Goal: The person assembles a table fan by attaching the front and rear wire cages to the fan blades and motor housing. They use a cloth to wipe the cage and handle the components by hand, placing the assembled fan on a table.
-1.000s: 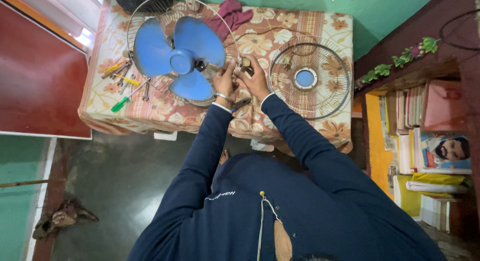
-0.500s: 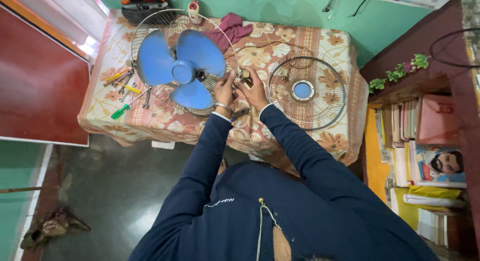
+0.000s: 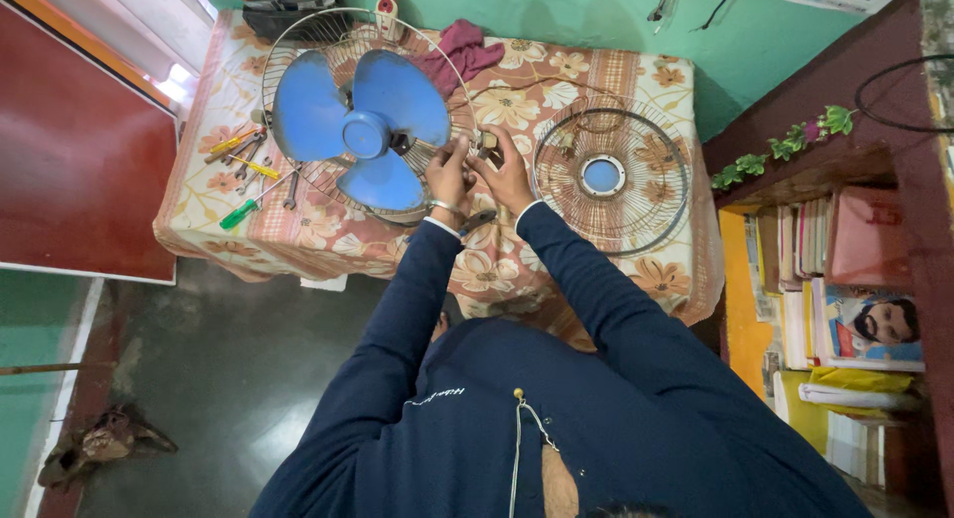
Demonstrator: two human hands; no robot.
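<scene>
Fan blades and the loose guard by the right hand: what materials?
Fan blades: likely moulded plastic, smooth blue surface with a soft sheen. Loose guard: thin metal wire, dull and brownish, possibly rusted; its blue centre disc looks plastic.

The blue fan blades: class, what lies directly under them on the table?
Under the blue fan blades sits a round wire guard, resting on the floral tablecloth. The blades cover the guard's centre, so the motor cannot be seen.

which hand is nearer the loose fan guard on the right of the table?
Right. The right hand is just left of the loose guard, not touching it. The left hand is further off, beside the blue blades.
</scene>
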